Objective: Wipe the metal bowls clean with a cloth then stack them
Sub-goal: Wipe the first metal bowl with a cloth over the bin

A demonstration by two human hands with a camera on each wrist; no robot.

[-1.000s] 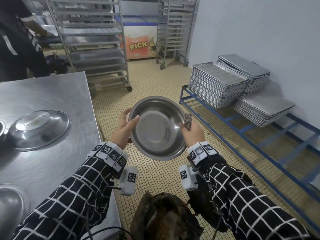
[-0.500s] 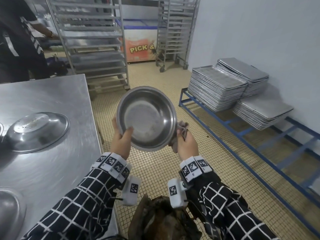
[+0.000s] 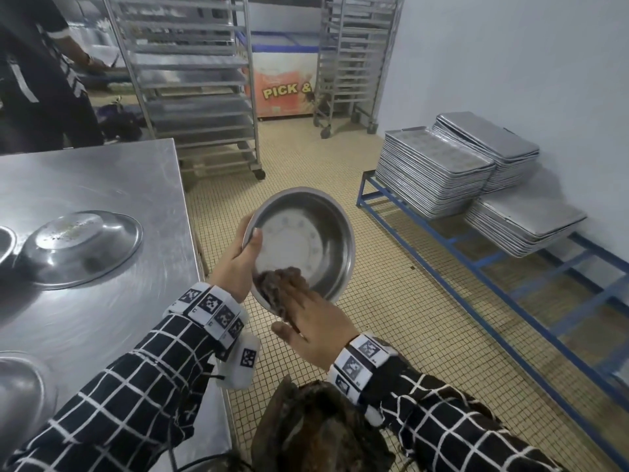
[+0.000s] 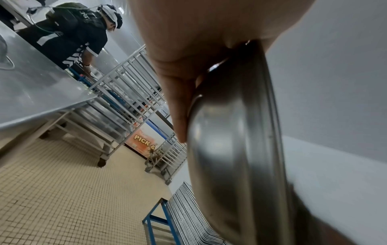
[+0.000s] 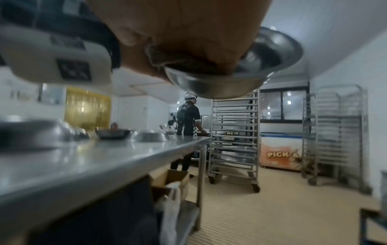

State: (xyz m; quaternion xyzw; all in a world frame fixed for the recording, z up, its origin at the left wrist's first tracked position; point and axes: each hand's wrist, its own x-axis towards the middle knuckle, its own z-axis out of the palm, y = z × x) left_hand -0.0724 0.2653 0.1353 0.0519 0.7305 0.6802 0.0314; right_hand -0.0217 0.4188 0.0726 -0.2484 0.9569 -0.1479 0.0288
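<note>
Beside the steel table's edge (image 3: 190,212), above open tiled floor, left hand (image 3: 235,264) gripped one round metal bowl (image 3: 306,240) while flat right hand (image 3: 316,321) pressed one dark cloth (image 3: 272,284) inside.

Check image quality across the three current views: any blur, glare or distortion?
Head view: mostly sharp, wide-angle bending at the edges, soft sheen on the steel table. Left wrist: tilted; left hand and bowl fill it close-up, lower right corner smeared. Right wrist: right hand and foreground table blurred, cloth dim.
</note>
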